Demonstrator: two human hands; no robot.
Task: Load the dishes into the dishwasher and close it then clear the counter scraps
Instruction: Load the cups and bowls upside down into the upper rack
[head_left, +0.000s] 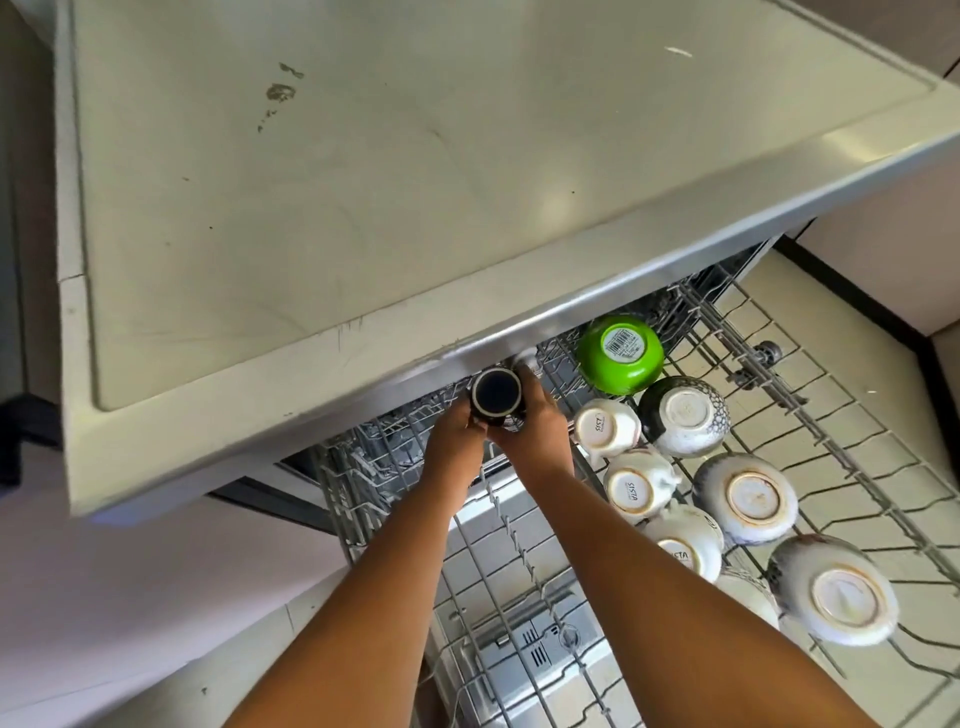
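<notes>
While we hold the dark cylindrical cup (496, 396) between both hands, it hangs upturned, base toward us, long axis roughly vertical, above the upper wire dishwasher rack's (810, 415) back-left part, just under the steel counter edge (571, 306). Our left hand (457, 434) and right hand (535, 423) curl round its sides, equally near. Open rack wires lie directly below; the green plastic bowl (621, 356) sits inverted to the right

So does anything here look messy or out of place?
Mostly the countertop: it has dried brownish smears and small specks near its far left. In the upper rack, the bowls and cups sit upside down as they should; nothing looks spilled or broken.
</notes>
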